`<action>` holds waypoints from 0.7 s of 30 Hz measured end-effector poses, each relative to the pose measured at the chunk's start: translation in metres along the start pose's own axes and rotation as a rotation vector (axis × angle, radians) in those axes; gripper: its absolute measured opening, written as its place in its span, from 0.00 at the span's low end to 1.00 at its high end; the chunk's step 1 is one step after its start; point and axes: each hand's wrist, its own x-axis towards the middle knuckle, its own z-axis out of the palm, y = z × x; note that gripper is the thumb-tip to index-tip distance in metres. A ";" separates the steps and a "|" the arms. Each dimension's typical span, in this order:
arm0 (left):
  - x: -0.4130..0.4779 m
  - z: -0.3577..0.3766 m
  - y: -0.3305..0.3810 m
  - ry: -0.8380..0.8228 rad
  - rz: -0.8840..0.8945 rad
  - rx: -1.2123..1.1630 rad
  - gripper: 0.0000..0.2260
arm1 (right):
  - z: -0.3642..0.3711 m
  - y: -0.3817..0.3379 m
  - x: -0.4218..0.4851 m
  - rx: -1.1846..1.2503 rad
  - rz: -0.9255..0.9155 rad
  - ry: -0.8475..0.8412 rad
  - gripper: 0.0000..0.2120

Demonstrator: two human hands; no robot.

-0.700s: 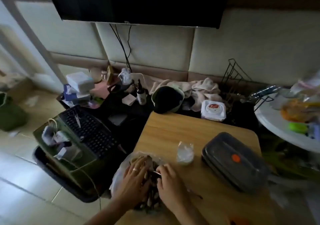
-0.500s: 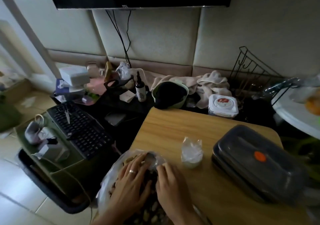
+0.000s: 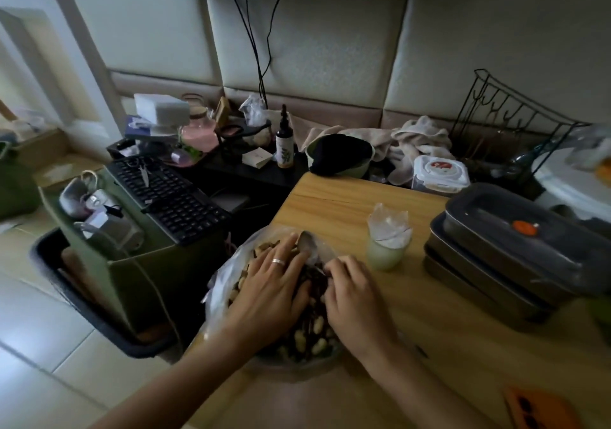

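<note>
A clear plastic bag (image 3: 221, 283) full of peanuts in the shell (image 3: 315, 327) lies at the near left corner of the wooden table (image 3: 347, 203). My left hand (image 3: 274, 286), a ring on one finger, lies flat on the peanuts with straight fingers. My right hand (image 3: 353, 299) sits beside it, its fingers curled into the pile; what they hold is hidden. A metal spoon (image 3: 308, 245) pokes out of the bag just beyond both hands.
A small cup with crumpled plastic (image 3: 388, 241) stands right of the bag. Stacked dark lidded containers (image 3: 515, 253) fill the table's right side. A black keyboard (image 3: 168, 194) on a green bin (image 3: 132, 263) and cluttered bottles, towels and a wire rack (image 3: 515, 114) lie beyond.
The view has tilted down and come closer. Both hands have stayed on the peanut bag, the left hand's fingers spreading forward over the pile.
</note>
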 end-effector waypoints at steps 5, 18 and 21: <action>-0.005 -0.001 0.002 -0.047 -0.009 0.029 0.30 | -0.012 -0.007 -0.028 -0.183 0.197 0.062 0.08; -0.019 0.007 0.049 -0.061 0.110 0.010 0.29 | -0.049 -0.017 -0.092 -0.172 0.463 0.026 0.09; -0.015 0.008 0.046 -0.056 0.101 -0.017 0.25 | -0.046 -0.020 -0.093 -0.109 0.495 0.093 0.06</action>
